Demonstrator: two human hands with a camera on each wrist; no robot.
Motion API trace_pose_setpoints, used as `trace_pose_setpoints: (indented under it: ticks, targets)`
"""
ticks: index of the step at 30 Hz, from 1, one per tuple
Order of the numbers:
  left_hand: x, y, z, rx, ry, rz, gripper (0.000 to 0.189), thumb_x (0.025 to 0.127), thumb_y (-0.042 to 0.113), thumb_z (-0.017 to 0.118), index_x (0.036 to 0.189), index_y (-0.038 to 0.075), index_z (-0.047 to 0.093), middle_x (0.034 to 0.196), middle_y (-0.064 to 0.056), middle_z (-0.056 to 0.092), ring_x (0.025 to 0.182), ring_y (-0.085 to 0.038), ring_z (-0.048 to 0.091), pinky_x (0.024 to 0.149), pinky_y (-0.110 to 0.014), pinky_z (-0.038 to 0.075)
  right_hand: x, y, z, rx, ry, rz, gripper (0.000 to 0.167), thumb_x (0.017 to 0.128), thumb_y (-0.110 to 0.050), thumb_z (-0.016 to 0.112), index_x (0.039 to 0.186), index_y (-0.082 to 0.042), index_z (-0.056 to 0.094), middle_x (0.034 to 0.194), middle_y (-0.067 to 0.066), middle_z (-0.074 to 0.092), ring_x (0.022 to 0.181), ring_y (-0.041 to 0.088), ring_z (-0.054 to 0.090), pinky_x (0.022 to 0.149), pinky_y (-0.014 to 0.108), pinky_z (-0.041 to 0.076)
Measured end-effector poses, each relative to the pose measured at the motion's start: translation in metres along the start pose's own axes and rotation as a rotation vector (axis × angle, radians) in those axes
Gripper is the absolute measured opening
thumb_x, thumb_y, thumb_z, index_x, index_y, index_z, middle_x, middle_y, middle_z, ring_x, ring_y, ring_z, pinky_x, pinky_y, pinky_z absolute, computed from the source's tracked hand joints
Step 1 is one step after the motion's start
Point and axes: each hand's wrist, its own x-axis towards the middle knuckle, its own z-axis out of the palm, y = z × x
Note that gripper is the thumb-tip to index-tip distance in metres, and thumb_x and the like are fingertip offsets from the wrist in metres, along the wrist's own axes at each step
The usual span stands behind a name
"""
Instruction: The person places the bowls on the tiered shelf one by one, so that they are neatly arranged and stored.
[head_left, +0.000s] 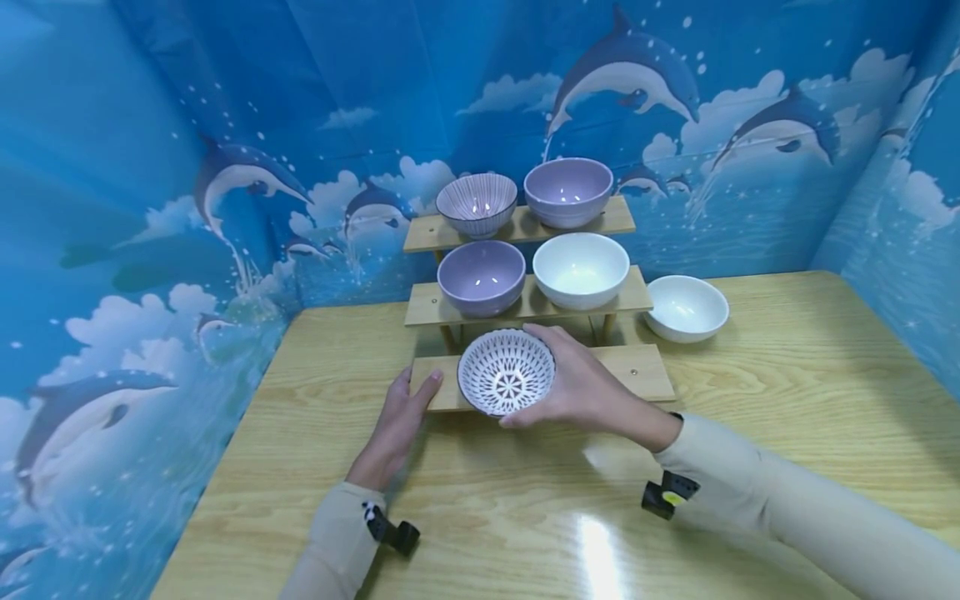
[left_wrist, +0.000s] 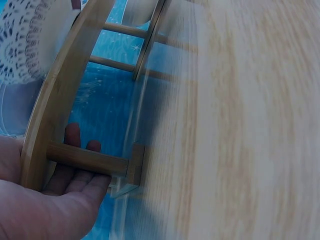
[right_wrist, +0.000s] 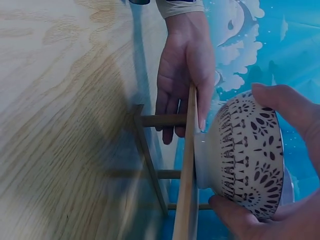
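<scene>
My right hand (head_left: 585, 385) grips a small bowl with a dark leaf pattern on white (head_left: 506, 372), thumb and fingers on opposite sides of its rim. In the right wrist view the foot of this patterned bowl (right_wrist: 245, 155) is right at the top face of the lowest board. That board (head_left: 633, 372) belongs to a three-step wooden rack. At its left end, my left hand (head_left: 393, 425) holds the board, with the thumb above and the fingers underneath around the leg (left_wrist: 90, 159).
On the middle step stand a purple bowl (head_left: 482, 279) and a white bowl (head_left: 581, 271). The top step holds a striped bowl (head_left: 477, 204) and a lilac bowl (head_left: 568, 193). Another white bowl (head_left: 686, 308) sits on the wooden table (head_left: 787, 375) right of the rack. A dolphin-print backdrop (head_left: 450, 75) rises behind.
</scene>
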Motion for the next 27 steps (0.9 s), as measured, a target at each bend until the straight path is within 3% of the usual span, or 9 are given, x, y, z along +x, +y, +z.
trace_pose_setpoints:
  ticks: [12,20,27]
  targets:
    - [0.0,0.0,-0.001,0.014,0.018,0.0,0.08,0.1,0.05,0.058,0.159,0.008,0.026,0.162,-0.011,0.033,0.151,-0.029,0.024,0.124,-0.049,0.018,0.017,-0.002,0.012,0.057,-0.009,0.037,0.124,0.052,-0.034,0.101,0.152,0.004,0.037,0.144,0.022,0.049,0.126,0.035,0.053,0.108,0.051,0.046]
    - [0.0,0.0,0.001,-0.003,0.019,0.015,0.077,0.101,0.046,0.058,0.159,0.006,0.027,0.16,-0.012,0.035,0.149,-0.03,0.027,0.124,-0.05,0.02,0.015,-0.003,0.009,0.086,-0.035,-0.007,0.121,0.055,-0.034,0.101,0.152,0.001,0.038,0.143,0.019,0.05,0.128,0.032,0.051,0.11,0.051,0.044]
    - [0.001,-0.001,0.001,-0.014,0.019,0.041,0.076,0.102,0.043,0.058,0.158,0.003,0.026,0.16,-0.014,0.035,0.149,-0.031,0.028,0.123,-0.05,0.022,0.001,0.001,-0.004,0.116,-0.083,0.063,0.124,0.064,-0.037,0.098,0.157,0.002,0.026,0.157,0.024,0.031,0.136,0.039,0.047,0.11,0.048,0.045]
